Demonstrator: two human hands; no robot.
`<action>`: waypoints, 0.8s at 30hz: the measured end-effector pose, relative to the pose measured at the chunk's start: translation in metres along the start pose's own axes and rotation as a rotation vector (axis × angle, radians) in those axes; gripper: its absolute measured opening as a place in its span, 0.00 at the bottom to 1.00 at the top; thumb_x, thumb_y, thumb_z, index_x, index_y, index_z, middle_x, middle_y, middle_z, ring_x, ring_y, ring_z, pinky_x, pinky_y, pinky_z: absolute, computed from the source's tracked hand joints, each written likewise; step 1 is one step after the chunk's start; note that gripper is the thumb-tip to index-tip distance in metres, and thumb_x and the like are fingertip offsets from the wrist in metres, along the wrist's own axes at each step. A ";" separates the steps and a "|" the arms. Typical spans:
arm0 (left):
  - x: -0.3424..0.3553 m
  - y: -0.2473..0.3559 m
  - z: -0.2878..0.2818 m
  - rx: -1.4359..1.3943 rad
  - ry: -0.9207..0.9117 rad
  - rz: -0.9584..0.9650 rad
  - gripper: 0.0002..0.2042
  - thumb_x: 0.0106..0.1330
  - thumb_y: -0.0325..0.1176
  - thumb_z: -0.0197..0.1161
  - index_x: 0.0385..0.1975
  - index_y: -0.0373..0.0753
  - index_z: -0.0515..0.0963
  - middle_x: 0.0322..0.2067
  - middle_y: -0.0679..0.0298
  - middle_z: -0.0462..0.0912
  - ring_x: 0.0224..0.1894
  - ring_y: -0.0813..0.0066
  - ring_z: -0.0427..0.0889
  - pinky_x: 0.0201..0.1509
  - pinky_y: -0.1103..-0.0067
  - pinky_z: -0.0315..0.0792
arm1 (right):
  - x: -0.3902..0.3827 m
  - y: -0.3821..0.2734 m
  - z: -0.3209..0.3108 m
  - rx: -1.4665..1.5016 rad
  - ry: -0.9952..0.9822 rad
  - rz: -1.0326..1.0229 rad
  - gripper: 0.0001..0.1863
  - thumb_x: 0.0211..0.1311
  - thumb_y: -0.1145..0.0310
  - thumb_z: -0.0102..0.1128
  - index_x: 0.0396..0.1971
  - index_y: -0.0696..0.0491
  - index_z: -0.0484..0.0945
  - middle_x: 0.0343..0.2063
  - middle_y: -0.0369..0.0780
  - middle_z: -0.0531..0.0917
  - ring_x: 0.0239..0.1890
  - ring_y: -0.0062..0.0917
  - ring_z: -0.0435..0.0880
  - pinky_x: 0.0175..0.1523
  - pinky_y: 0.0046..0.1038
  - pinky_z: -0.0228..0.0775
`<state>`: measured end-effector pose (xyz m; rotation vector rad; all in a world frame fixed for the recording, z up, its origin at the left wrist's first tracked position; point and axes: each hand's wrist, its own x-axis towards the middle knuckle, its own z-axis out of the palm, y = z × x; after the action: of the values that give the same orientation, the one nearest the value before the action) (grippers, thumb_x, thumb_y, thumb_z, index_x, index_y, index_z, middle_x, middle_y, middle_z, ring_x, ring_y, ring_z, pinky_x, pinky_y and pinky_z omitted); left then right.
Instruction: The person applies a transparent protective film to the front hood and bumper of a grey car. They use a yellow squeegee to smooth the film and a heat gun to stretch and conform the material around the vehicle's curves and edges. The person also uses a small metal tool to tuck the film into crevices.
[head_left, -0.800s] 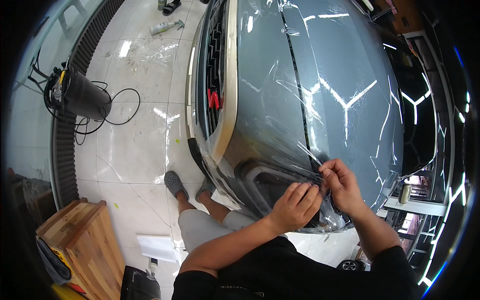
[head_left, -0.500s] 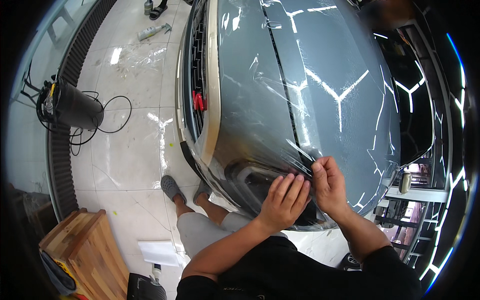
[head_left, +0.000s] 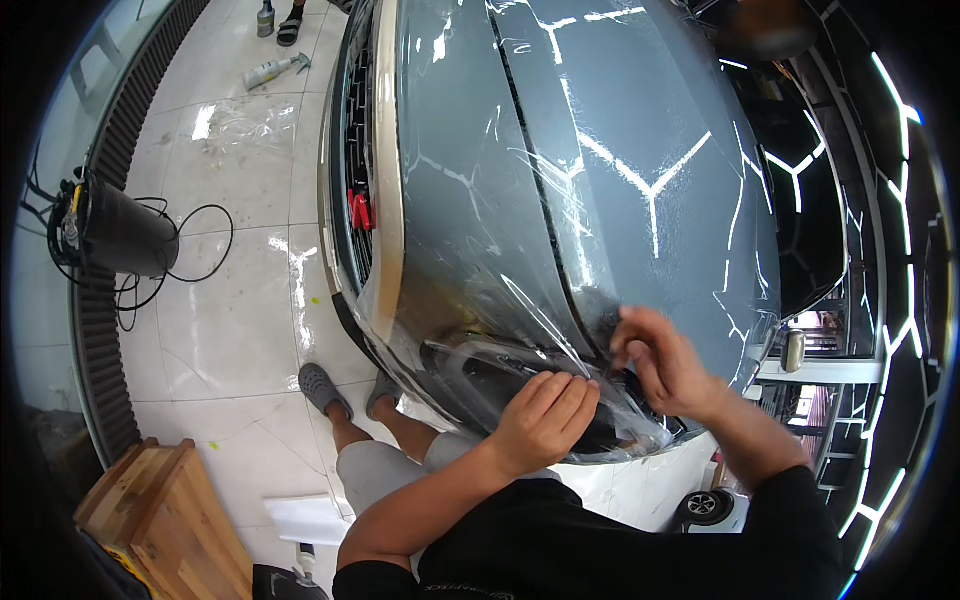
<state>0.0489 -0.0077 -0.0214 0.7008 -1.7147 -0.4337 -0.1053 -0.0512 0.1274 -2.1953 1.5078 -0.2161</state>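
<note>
A sheet of clear film (head_left: 470, 235) lies over the front of a grey-blue car (head_left: 670, 110), with creases and bright folds near the headlight (head_left: 480, 372). My left hand (head_left: 548, 418) pinches the film's gathered edge at the front corner, just beside the headlight. To its right, my right hand (head_left: 672, 368) hovers above the corner of the hood, fingers bent, apart and slightly blurred. Nothing shows between them. The dark hood gap (head_left: 545, 190) runs under the film towards my hands.
Red clips (head_left: 360, 210) sit at the grille. On the tiled floor are a spray bottle (head_left: 275, 70), a black cylinder (head_left: 125, 230) with looped cable, a wooden box (head_left: 185, 510) and white paper (head_left: 303, 519). Another person's sandalled foot (head_left: 289, 30) shows at the far left.
My right hand has lifted off the film, its fingers loosening. My left hand has drawn slightly towards me, closing on the film, whose folds are now longer. The whole view has shifted a little.
</note>
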 end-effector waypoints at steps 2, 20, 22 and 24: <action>0.002 0.001 -0.002 -0.023 0.038 -0.018 0.12 0.54 0.27 0.62 0.38 0.30 0.81 0.36 0.58 0.80 0.40 0.64 0.78 0.44 0.72 0.76 | 0.014 0.006 -0.027 -0.445 -0.154 -0.445 0.24 0.48 0.76 0.63 0.50 0.49 0.77 0.50 0.45 0.73 0.52 0.38 0.76 0.55 0.41 0.73; -0.015 -0.001 0.006 0.247 -0.025 -0.123 0.14 0.63 0.30 0.60 0.47 0.33 0.80 0.45 0.59 0.78 0.49 0.65 0.76 0.55 0.66 0.73 | 0.075 0.012 -0.025 -0.292 -0.401 -1.020 0.06 0.45 0.72 0.60 0.25 0.56 0.75 0.32 0.42 0.77 0.38 0.33 0.78 0.60 0.41 0.73; -0.017 -0.001 0.006 0.230 -0.055 -0.130 0.15 0.64 0.31 0.61 0.48 0.33 0.79 0.46 0.59 0.78 0.50 0.65 0.75 0.56 0.66 0.73 | 0.073 0.013 -0.026 -0.269 -0.397 -0.996 0.06 0.46 0.71 0.60 0.26 0.56 0.76 0.33 0.42 0.77 0.39 0.34 0.78 0.58 0.41 0.73; -0.025 0.002 0.000 0.181 -0.050 -0.214 0.15 0.64 0.33 0.63 0.48 0.32 0.79 0.48 0.58 0.77 0.52 0.63 0.75 0.57 0.66 0.73 | 0.072 0.018 -0.028 -0.294 -0.362 -0.944 0.07 0.47 0.70 0.60 0.28 0.55 0.77 0.34 0.41 0.77 0.40 0.34 0.77 0.58 0.41 0.71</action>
<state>0.0518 0.0104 -0.0388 1.0181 -1.7469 -0.4503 -0.1031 -0.1304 0.1342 -2.8301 0.2459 0.1212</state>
